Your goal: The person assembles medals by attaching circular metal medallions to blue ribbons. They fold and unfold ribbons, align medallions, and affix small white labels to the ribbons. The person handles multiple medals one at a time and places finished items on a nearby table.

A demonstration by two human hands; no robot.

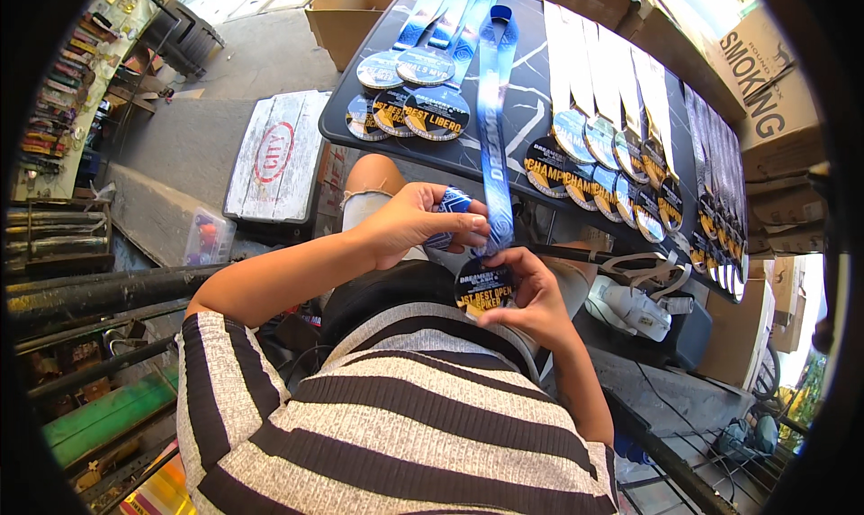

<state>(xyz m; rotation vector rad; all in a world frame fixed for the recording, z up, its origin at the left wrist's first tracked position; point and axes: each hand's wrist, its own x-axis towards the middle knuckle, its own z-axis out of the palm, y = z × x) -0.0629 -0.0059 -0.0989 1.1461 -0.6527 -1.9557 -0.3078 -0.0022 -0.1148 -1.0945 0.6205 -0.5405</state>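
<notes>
Over my lap, my right hand [533, 297] grips a round black and gold medal [483, 285] by its edge. A blue patterned ribbon [495, 146] runs from it up onto the dark marble-look table [531, 83], its far end looped there. My left hand [427, 222] is closed around a folded blue piece of ribbon [456, 202], close beside the hanging strap. Whether that piece belongs to the same ribbon I cannot tell. Several finished-looking medals [436, 114] with blue ribbons lie overlapped at the table's left.
Rows of medals with white ribbons [594, 168] and dark ribbons [717, 209] cover the table's right side. A white-topped box [274, 159] stands left of my knee. Cardboard boxes [774, 92] are stacked at right. Metal pipes [117, 294] run along my left; a white appliance [630, 308] sits under the table.
</notes>
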